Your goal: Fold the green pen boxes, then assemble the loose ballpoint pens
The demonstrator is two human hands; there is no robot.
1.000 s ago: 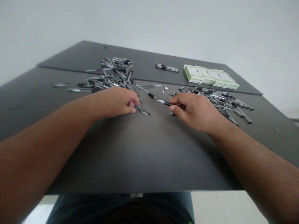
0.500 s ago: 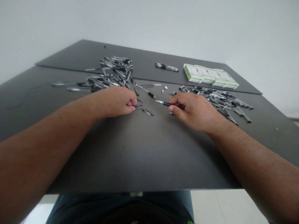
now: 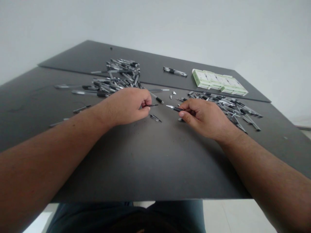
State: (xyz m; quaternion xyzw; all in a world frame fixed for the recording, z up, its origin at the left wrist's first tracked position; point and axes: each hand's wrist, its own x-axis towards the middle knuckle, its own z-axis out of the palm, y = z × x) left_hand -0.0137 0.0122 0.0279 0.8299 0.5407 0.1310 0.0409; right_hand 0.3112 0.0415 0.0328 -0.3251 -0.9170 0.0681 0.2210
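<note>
Between the thumb and fingers of my left hand (image 3: 133, 105) is a thin dark pen refill (image 3: 154, 105), its narrow end pointing right. My right hand (image 3: 202, 116) is closed around a pen (image 3: 173, 108) with a black grip and a silvery cone tip that points left toward the refill. A small gap separates the two tips. Below them on the table lies a clear pen cap (image 3: 155, 118). Just behind is a pen barrel with a black grip (image 3: 159, 100). Two small silvery cone tips (image 3: 173, 94) lie beyond my right hand.
A large pile of pens and parts (image 3: 116, 82) spreads at the back left, another pile (image 3: 228, 105) at the right. Green-and-white boxes (image 3: 220, 82) stand at the back right, near a few pens (image 3: 175, 71). The grey table (image 3: 145, 161) has a seam across it.
My left hand has moved right and slightly up with the refill, closer to the pen tip. My right hand keeps hold of the pen, nearly still; the view has shifted slightly.
</note>
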